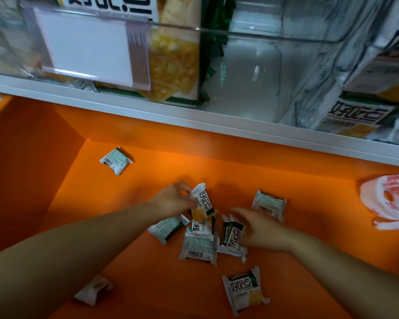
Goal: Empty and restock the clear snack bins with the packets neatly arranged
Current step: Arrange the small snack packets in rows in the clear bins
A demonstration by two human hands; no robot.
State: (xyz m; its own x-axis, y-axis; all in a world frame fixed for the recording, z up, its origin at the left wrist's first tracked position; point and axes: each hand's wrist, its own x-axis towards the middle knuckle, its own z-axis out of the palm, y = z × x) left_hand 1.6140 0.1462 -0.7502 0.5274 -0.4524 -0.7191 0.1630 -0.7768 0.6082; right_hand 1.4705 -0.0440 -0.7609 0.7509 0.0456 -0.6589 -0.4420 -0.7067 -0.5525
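- Packets: small white foil snack packets [198, 246] lie scattered on the flat orange surface [124, 215], probably tipped there so you can restack them neatly in the clear plastic bins [251, 65] on the shelf above.
- Your left hand [171, 200] pinches one white-and-yellow packet [203, 201] upright, fingers curled round its edge, seemingly starting a stack.
- Your right hand [263, 229] reaches, fingers narrowed, onto a green-edged packet [232, 233]; blur hides whether it grips.
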